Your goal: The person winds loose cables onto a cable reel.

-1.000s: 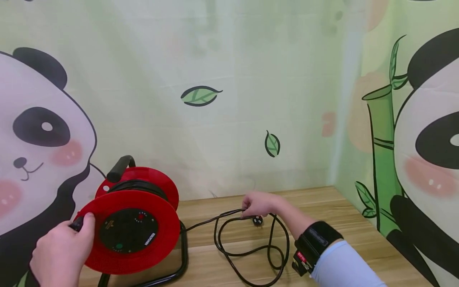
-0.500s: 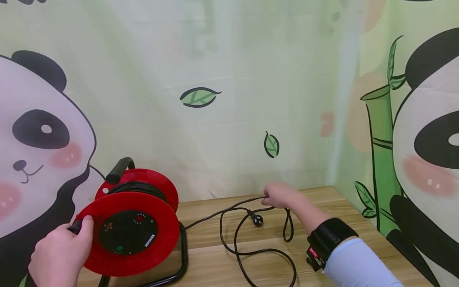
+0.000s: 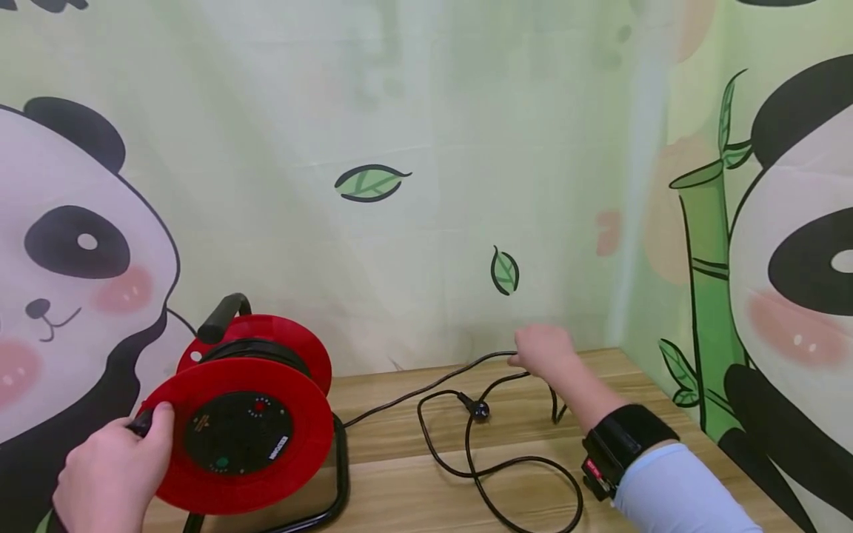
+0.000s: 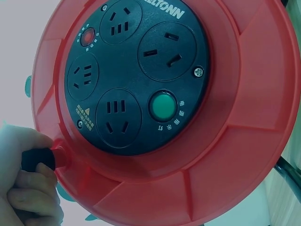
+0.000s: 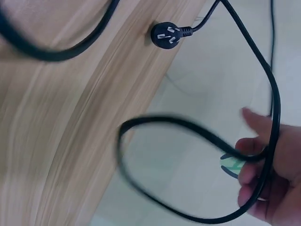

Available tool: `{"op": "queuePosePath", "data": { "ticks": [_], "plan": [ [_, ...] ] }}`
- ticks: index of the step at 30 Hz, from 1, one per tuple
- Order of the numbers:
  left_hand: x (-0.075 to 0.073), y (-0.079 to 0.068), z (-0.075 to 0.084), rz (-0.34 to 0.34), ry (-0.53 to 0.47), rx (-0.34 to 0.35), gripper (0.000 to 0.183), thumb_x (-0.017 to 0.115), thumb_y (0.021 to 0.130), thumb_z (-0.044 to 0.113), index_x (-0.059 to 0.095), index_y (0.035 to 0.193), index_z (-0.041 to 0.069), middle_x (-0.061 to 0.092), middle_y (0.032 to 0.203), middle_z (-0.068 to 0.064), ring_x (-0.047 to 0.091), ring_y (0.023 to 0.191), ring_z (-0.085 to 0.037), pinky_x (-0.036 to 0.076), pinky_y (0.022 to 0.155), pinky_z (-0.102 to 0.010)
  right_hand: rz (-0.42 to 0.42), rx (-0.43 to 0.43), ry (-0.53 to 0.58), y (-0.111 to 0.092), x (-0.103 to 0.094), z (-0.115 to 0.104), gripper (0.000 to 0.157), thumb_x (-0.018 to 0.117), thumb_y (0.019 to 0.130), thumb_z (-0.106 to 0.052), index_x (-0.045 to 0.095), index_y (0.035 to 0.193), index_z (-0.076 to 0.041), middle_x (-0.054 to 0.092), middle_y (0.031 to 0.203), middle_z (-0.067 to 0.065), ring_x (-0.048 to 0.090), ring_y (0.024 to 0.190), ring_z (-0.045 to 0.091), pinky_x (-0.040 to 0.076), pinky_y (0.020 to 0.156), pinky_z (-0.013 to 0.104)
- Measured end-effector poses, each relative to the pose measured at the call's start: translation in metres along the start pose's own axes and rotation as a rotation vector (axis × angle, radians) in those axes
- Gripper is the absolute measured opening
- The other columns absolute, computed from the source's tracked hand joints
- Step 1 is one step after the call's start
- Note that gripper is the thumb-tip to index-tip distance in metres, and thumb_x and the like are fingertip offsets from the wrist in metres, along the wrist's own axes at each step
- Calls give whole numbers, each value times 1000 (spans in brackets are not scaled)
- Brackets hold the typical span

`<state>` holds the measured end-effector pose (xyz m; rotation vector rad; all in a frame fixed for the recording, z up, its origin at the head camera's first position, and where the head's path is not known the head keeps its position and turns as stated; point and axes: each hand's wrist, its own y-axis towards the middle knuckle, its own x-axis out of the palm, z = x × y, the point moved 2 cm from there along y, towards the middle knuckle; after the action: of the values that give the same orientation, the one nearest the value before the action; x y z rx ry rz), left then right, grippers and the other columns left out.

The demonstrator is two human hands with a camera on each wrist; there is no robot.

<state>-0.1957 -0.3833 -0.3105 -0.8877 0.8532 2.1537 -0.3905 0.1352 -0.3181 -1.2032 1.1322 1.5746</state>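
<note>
A red cable reel (image 3: 309, 437) with black cord wound on it stands on a black frame at the left of the table. My left hand (image 3: 109, 470) grips the black crank knob (image 4: 38, 159) at the edge of its front disc. From the reel, a black power cable (image 3: 426, 389) runs to my right hand (image 3: 545, 352) near the table's back edge. The right wrist view has my fingers loosely curled round the cable (image 5: 276, 103), with a loop hanging from them. Its three-pin plug (image 5: 164, 35) shows prongs outward, left of that hand in the head view.
Loose loops of the cable lie across the wooden table (image 3: 380, 481), reaching toward its front. Sockets and a green button (image 4: 163, 106) are set in the reel's black face. A panda-print curtain (image 3: 426, 222) hangs close behind the table, and at right.
My right hand has moved right and farther back, drawing the cable along and straightening the run from the reel. The loose loops have shifted right. My left hand and the reel stay nearly still.
</note>
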Motion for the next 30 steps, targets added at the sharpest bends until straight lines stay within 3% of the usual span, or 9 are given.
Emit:
{"op": "queuePosePath", "data": {
  "ticks": [5, 12, 17, 23, 30],
  "plan": [
    [-1, 0, 0, -6, -1, 1, 63, 43, 100, 53, 67, 81, -2, 68, 71, -19, 55, 54, -29, 49, 52, -44, 24, 15, -17, 0, -5, 4, 28, 83, 86, -34, 69, 86, -10, 63, 76, 3, 59, 66, 20, 54, 56, 43],
    [-1, 0, 0, -5, 1, 2, 60, 44, 100, 51, 67, 79, -1, 67, 70, -18, 55, 54, -29, 48, 52, -43, 75, 24, -32, 1, -2, 10, 20, 84, 85, -24, 70, 84, -10, 66, 79, 5, 61, 68, 22, 54, 56, 42],
    [-1, 0, 0, 1, 4, -3, 61, 43, 100, 52, 66, 75, 2, 67, 68, -16, 54, 55, -29, 46, 52, -41, 107, 44, -17, -1, 0, 9, 17, 76, 92, -21, 69, 84, -9, 66, 79, 8, 65, 70, 26, 54, 55, 43],
    [-2, 0, -1, 5, 9, -10, 61, 43, 100, 53, 64, 70, 4, 65, 65, -13, 53, 55, -29, 44, 52, -40, 78, 87, 80, -4, 1, 7, 21, 56, 99, -1, 64, 81, -7, 61, 77, 10, 58, 67, 23, 53, 53, 42],
    [-2, 0, 1, 5, 9, 0, 60, 45, 100, 51, 63, 70, 3, 65, 64, -12, 53, 54, -29, 47, 52, -43, 33, 61, 195, -3, 0, 9, 25, 56, 99, -4, 62, 75, -4, 59, 75, 11, 57, 69, 24, 51, 58, 37]
  ]
}}
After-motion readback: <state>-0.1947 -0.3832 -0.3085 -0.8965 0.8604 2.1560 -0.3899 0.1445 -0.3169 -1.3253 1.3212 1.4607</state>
